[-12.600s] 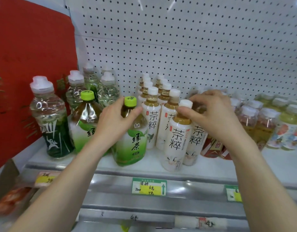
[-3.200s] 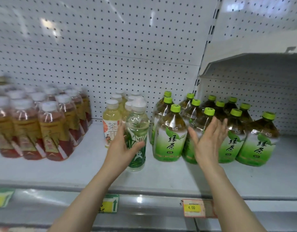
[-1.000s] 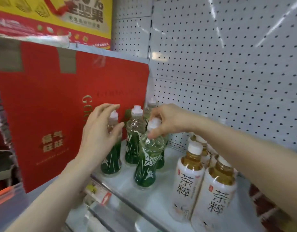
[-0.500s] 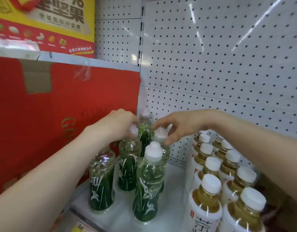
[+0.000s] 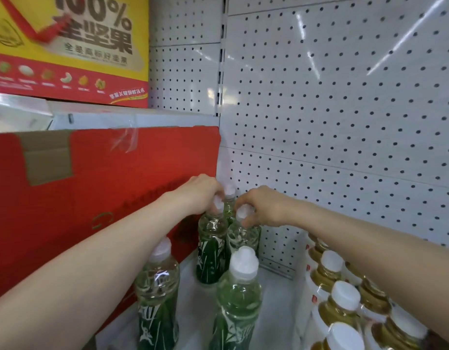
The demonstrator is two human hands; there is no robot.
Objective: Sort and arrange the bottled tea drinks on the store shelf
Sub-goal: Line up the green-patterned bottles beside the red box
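Note:
Several clear bottles with green bamboo labels and white caps stand at the shelf's left end. My left hand (image 5: pixel 200 192) grips the cap of the back-left bottle (image 5: pixel 211 245). My right hand (image 5: pixel 260 207) pinches the cap of the bottle beside it (image 5: pixel 241 238). Another bottle (image 5: pixel 229 198) stands behind them against the pegboard, mostly hidden. Two more green bottles stand nearer: one front left (image 5: pixel 156 296), one front middle (image 5: pixel 237 301). White-labelled amber tea bottles (image 5: pixel 342 301) fill rows at the right under my right forearm.
A red cardboard box (image 5: pixel 92 198) walls off the shelf's left side. A yellow and red nut box (image 5: pixel 66 46) sits on the shelf above. White pegboard (image 5: pixel 344 122) backs the shelf. Bare white shelf floor (image 5: pixel 276 294) shows between the green and white bottles.
The view has moved closer and lower into the shelf corner. Both hands have reached deeper, the left staying on its cap, the right closing on the neighbouring bottle's cap.

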